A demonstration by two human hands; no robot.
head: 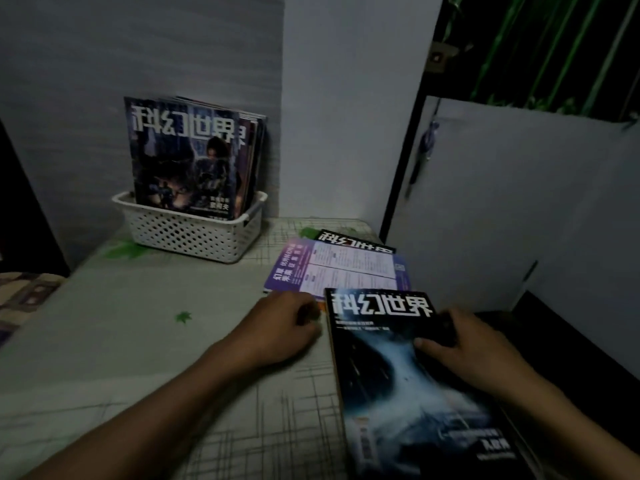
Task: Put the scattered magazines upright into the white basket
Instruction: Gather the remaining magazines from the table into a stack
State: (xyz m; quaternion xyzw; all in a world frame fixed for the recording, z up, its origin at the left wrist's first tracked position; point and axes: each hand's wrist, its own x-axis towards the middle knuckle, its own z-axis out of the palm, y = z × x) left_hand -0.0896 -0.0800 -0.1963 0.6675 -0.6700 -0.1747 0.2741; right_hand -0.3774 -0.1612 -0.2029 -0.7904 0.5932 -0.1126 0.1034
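A white perforated basket [194, 237] stands at the back left of the table with several magazines [187, 157] upright in it. A dark magazine with a blue swirl cover [398, 386] lies flat at the front right. My right hand [460, 344] rests on its cover with fingers pressing down. My left hand [280, 327] is curled at that magazine's upper left edge, fingers touching the edge. Behind lies a purple-and-white magazine [339, 271], partly over a black one [353, 241].
The table [138, 323] has a pale cloth with grid lines and green leaf prints. A grey wall stands behind the basket. A white board [519, 202] leans at the right, past the table edge. A patterned fabric [20, 296] lies at the left.
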